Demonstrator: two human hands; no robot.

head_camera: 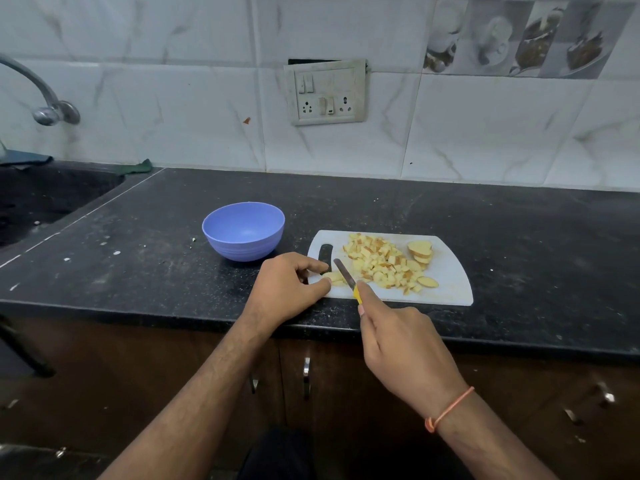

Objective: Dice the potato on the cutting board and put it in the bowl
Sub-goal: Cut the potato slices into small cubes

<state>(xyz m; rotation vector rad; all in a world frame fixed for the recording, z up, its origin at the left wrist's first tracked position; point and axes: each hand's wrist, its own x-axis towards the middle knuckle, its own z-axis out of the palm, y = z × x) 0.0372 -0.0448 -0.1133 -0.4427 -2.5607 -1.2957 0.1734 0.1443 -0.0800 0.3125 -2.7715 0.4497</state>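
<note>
A white cutting board [450, 275] lies on the black counter. A heap of diced potato [377, 263] covers its middle, with a few stacked slices [420, 251] at its far right and one slice [427, 282] near the front. My left hand [287, 289] pinches a potato slice [334, 277] at the board's left end. My right hand [398, 344] grips a yellow-handled knife [344, 271], whose blade rests against that slice. An empty blue bowl [244, 233] stands to the left of the board.
A dark sink [41, 199] with a metal tap [38, 95] sits at the far left. The tiled wall carries a switch panel [325, 91]. Cabinet doors with metal handles [306, 374] lie below the counter's front edge.
</note>
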